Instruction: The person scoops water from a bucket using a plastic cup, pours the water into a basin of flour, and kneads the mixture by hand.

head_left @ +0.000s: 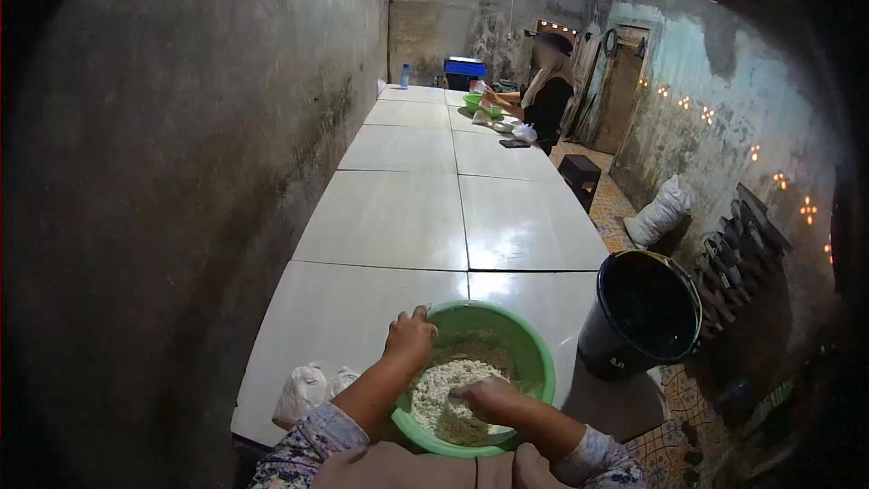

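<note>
A green basin (534, 344) stands at the near edge of the white tiled table, with pale crumbly flour mixture (457, 380) in it. My left hand (412, 337) is closed on the basin's upper left rim. Inside the basin, my right hand (489, 400) reaches into the mixture; its fingers are partly buried and coated, so what they hold is hidden. White plastic bags (306, 389) lie beside my left forearm.
A black bucket (615, 335) stands right of the basin. Along the white table (380, 217), a person (548, 91) works over another green bowl (472, 101) at the far right. A bottle (405, 76) and a phone (515, 144) are there too. A white sack (659, 211) leans by the right wall.
</note>
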Available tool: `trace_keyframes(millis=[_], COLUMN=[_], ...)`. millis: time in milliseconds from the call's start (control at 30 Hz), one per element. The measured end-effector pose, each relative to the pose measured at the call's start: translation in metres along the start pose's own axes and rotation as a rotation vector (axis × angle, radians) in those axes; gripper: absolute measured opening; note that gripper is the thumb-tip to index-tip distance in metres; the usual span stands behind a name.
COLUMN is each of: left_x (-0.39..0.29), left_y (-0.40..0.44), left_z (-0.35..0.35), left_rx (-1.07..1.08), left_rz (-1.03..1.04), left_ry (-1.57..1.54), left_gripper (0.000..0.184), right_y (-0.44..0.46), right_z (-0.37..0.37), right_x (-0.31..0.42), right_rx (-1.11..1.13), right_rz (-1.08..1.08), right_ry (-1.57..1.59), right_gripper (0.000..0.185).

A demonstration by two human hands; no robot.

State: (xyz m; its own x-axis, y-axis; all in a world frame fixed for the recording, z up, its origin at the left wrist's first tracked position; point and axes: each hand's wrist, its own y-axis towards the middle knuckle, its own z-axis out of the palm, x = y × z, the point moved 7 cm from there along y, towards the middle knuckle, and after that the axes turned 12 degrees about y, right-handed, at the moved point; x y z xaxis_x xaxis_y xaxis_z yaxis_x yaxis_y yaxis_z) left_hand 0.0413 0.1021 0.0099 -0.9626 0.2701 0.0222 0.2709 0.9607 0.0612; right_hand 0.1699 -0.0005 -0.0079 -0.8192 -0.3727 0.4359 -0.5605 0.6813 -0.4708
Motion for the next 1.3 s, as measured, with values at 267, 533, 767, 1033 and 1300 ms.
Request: trace_keyframes(millis=[267,533,767,1033,1300], left_x=[0.002,0.008,-0.002,0.0,-0.001], left_y=[-0.001,0.012,-0.003,-0.001,-0.002], left_z=[0.0,0.023,-0.009,-0.005,-0.007], left_rx=[0.042,0.028,0.07,0.083,0.05], left_rz=[-0.001,-0.059,-0.012,-0.044,-0.036], left_ry=[-0.036,-0.097,-0.015,-0.019,-0.019], left_gripper=[0.035,0.027,0.035,0.031,0.027], right_y=[0.019,0.0,0.023,-0.001,0.063], right_z=[0.019,0.017,0.037,-0.054,-0.029], right_x=[-0.009,0.019,-0.015,-0.016,-0.057], right_rx=[-0.131,-0.102,-0.039,-0.515,-0.132], right_rz=[-0.274,-0.476,-0.173,-0.166,0.024], right_ry=[0.108,-0.076,-0.041,0.034,-0.014], right_gripper=[0.039,0.046,0.027,0.022,0.056])
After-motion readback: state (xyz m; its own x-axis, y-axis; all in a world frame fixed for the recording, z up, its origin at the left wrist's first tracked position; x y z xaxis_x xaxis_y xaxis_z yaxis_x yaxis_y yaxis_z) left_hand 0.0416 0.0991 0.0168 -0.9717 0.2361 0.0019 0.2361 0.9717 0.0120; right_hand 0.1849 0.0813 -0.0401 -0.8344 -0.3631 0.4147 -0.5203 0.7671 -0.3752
